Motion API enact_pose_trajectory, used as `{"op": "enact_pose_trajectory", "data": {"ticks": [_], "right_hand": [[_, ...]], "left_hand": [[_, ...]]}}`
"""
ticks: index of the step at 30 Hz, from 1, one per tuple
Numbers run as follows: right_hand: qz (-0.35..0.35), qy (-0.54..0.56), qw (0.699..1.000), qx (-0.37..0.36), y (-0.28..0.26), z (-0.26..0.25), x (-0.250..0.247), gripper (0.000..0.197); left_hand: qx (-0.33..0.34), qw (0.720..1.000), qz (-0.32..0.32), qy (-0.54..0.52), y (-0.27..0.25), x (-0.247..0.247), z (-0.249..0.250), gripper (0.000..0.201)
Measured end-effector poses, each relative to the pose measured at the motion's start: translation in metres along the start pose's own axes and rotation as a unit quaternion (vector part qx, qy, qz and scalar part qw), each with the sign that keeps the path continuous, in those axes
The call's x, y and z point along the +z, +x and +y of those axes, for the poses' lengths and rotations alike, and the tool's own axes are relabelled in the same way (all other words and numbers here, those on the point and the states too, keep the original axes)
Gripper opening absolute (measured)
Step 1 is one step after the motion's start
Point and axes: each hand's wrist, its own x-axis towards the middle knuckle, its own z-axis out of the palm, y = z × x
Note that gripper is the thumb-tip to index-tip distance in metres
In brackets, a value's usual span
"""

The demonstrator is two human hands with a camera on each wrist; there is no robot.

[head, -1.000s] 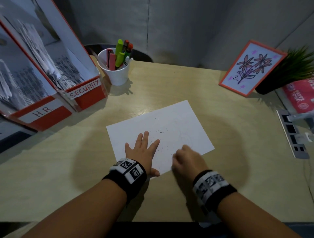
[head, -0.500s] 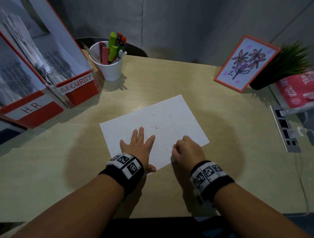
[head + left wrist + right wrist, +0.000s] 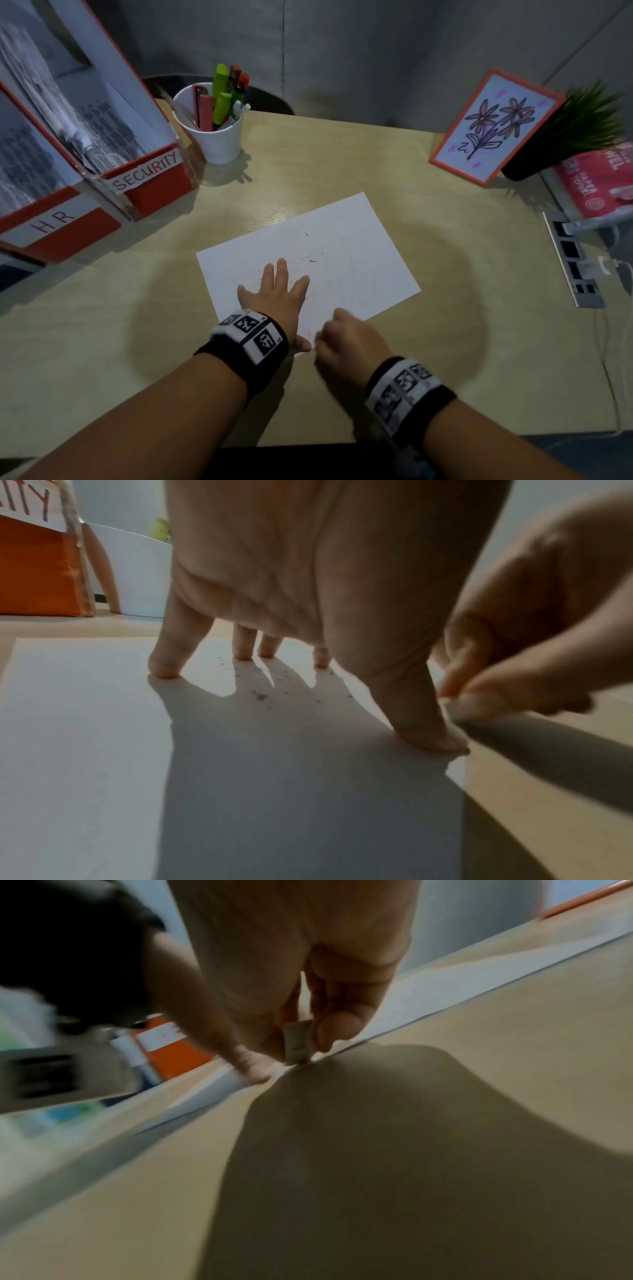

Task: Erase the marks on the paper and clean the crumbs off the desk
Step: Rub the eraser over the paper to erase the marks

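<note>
Since a moment before, the right hand (image 3: pixel 346 337) had slid toward 7 o'clock, to the paper's (image 3: pixel 342 246) near edge beside the left thumb. It pinched a small pale eraser (image 3: pixel 297 1042) against that edge. The left hand (image 3: pixel 277 294) lay spread, fingertips pressing the smooth white sheet at the centre of the pale wood-grain table (image 3: pixel 342 161). Dark crumbs (image 3: pixel 260 695) flecked the paper. Grey partition walls (image 3: pixel 342 51) stood at 12 o'clock, a white pen cup (image 3: pixel 215 137) at 11.
</note>
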Motion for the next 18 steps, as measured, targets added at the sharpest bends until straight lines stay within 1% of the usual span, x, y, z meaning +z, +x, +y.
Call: {"op": "enact_pose_trajectory", "data": {"ticks": [2, 4, 5, 6, 7, 8, 9, 10, 12, 14, 15, 16, 17, 18], "right_hand": [[0.052, -0.011, 0.996, 0.065, 0.02, 0.033, -0.017, 0.025], [0.082, -0.022, 0.989, 0.12, 0.035, 0.057, -0.034, 0.025], [0.089, -0.02, 0.989, 0.116, 0.037, 0.052, -0.034, 0.025], [0.085, -0.021, 0.992, 0.09, 0.034, 0.038, -0.028, 0.025], [0.069, -0.025, 0.997, 0.039, 0.025, 0.017, -0.016, 0.026], [0.035, -0.02, 0.999, -0.015, 0.013, -0.003, -0.003, 0.027], [0.002, -0.02, 0.999, -0.047, 0.007, -0.01, 0.003, 0.027], [-0.008, -0.019, 0.999, -0.045, 0.009, -0.005, -0.001, 0.027], [0.037, -0.039, 0.998, 0.018, 0.031, 0.025, -0.018, 0.025], [0.083, -0.052, 0.991, 0.095, 0.045, 0.049, -0.036, 0.024], [0.093, -0.049, 0.99, 0.096, 0.047, 0.047, -0.037, 0.023], [0.091, -0.042, 0.993, 0.066, 0.043, 0.035, -0.03, 0.022], [0.072, -0.032, 0.997, 0.017, 0.034, 0.014, -0.019, 0.022], [0.036, -0.018, 0.999, -0.03, 0.022, -0.007, -0.006, 0.022]], "left_hand": [[-0.004, 1.0, 0.0, 0.003, 0.0, -0.001, 0.0, 0.116], [-0.005, 1.0, -0.002, 0.008, 0.0, -0.002, 0.001, 0.117], [-0.005, 1.0, -0.003, 0.007, 0.0, -0.003, 0.002, 0.117], [-0.006, 1.0, -0.002, 0.006, 0.0, -0.003, 0.001, 0.116], [-0.005, 1.0, -0.001, 0.004, 0.001, -0.003, 0.001, 0.115], [-0.004, 1.0, -0.002, 0.004, 0.001, -0.002, 0.001, 0.115], [-0.003, 1.0, -0.001, 0.006, 0.0, -0.001, 0.001, 0.115], [-0.002, 1.0, 0.0, 0.008, 0.0, -0.001, 0.0, 0.115], [-0.002, 1.0, 0.003, 0.012, -0.001, -0.001, 0.0, 0.116], [-0.003, 1.0, 0.002, 0.015, -0.001, -0.002, 0.001, 0.116], [-0.005, 1.0, 0.002, 0.015, -0.001, -0.002, 0.001, 0.116], [-0.007, 1.0, 0.002, 0.016, -0.001, -0.002, 0.001, 0.116], [-0.007, 1.0, 0.004, 0.017, -0.001, -0.001, 0.001, 0.115], [-0.007, 1.0, 0.005, 0.02, -0.001, -0.001, 0.001, 0.114]]}}
